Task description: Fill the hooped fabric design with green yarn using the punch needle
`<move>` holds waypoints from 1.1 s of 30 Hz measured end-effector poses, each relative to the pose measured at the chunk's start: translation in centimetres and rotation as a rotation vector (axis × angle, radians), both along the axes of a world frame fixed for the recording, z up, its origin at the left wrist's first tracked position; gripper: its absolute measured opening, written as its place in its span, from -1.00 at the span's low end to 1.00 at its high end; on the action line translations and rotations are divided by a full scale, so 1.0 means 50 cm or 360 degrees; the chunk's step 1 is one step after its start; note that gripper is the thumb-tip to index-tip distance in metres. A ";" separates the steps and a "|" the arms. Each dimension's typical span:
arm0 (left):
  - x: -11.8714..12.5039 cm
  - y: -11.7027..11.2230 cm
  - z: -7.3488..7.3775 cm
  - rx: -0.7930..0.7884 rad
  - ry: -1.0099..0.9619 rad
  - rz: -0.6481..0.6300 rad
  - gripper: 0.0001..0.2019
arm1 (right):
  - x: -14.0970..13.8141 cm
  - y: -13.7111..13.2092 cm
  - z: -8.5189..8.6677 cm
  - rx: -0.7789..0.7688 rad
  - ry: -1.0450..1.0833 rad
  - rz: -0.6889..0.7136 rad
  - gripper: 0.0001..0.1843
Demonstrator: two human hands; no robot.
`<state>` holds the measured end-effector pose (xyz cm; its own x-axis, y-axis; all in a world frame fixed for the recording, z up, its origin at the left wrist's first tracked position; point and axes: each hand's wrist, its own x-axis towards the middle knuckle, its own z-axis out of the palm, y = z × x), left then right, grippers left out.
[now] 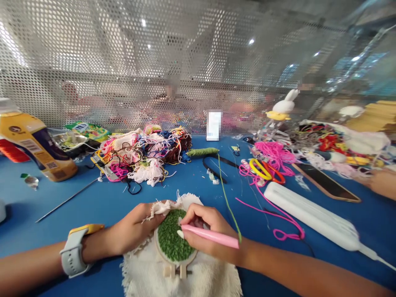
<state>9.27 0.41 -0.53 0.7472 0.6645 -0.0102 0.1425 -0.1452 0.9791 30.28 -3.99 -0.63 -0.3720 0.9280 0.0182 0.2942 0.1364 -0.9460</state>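
Observation:
My left hand (136, 229) grips the upper left edge of an embroidery hoop (158, 251), with bunched cream cloth (216, 276) around it. Dark green loops of yarn (175, 237) fill most of the hoop. Closed around a pink punch needle (213, 236), my right hand (206, 225) rests over the hoop's right side; the tool's tip is hidden by the fingers. A light green strand (227, 194) leaves the tool's back end and runs up to a green yarn bundle (202, 152). The hoop's screw clamp (176, 271) faces me.
Tangled yarn (148, 152) lies at the back, left of centre. A bottle (37, 142) and a long metal needle (66, 201) are at left. Rightward lie pink yarn (274, 154), yellow-handled scissors (260, 169), a white corded device (311, 214) and a phone (328, 181). Another person's hand (382, 181) is far right.

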 end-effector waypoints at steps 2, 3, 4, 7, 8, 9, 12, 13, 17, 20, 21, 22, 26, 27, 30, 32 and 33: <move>-0.001 -0.002 -0.004 -0.0089 -0.0016 0.0075 -0.70 | 0.001 0.001 -0.002 -0.0033 0.0051 0.0051 -0.88; 0.000 -0.003 -0.006 -0.0120 -0.0027 0.0125 -0.70 | 0.001 0.001 -0.003 -0.0014 0.0073 0.0071 -0.86; 0.000 -0.003 -0.006 -0.0144 -0.0040 0.0175 -0.70 | 0.001 0.002 -0.004 0.0022 0.0082 0.0076 -0.86; 0.002 -0.003 0.000 -0.0221 -0.0091 0.0284 -0.72 | 0.002 0.002 -0.006 0.0132 0.0038 0.0011 -0.89; 0.003 -0.002 0.004 -0.0249 -0.0104 0.0309 -0.71 | 0.002 0.002 -0.005 0.0149 0.0020 -0.0011 -0.89; 0.003 -0.001 0.008 -0.0272 -0.0104 0.0325 -0.70 | 0.002 0.000 -0.003 0.0155 0.0009 -0.0025 -0.89; 0.002 0.002 0.013 -0.0305 -0.0058 0.0332 -0.77 | 0.003 -0.005 0.001 0.0170 0.0013 -0.0017 -0.89; 0.001 0.003 0.012 -0.0309 -0.0049 0.0315 -0.80 | 0.004 -0.007 0.002 0.0174 0.0025 -0.0012 -0.89; -0.002 0.005 0.007 -0.0329 -0.0009 0.0222 -0.81 | 0.007 -0.014 0.005 0.0194 0.0084 -0.0020 -0.90; -0.004 0.006 0.010 -0.0333 0.0072 0.0197 -0.80 | 0.009 -0.018 0.007 0.0154 0.0113 -0.0030 -0.90; -0.004 0.006 0.011 -0.0334 0.0077 0.0192 -0.79 | 0.010 -0.019 0.008 0.0137 0.0128 -0.0032 -0.89; -0.004 0.006 0.012 -0.0340 0.0071 0.0185 -0.78 | 0.011 -0.019 0.010 0.0129 0.0148 -0.0031 -0.88; -0.004 0.008 0.014 -0.0303 0.0057 0.0157 -0.77 | 0.012 -0.018 0.014 0.0148 0.0167 -0.0018 -0.85; -0.004 0.009 0.014 -0.0277 0.0071 0.0153 -0.77 | 0.012 -0.018 0.015 0.0157 0.0159 -0.0014 -0.85; -0.005 0.010 0.013 -0.0226 0.0092 0.0158 -0.78 | 0.012 -0.020 0.014 0.0222 0.0117 -0.0010 -0.85; -0.005 0.011 0.013 -0.0213 0.0088 0.0167 -0.79 | 0.012 -0.022 0.012 0.0300 0.0078 -0.0018 -0.85; -0.005 0.012 0.012 -0.0204 0.0088 0.0171 -0.79 | 0.012 -0.022 0.010 0.0350 0.0063 -0.0014 -0.85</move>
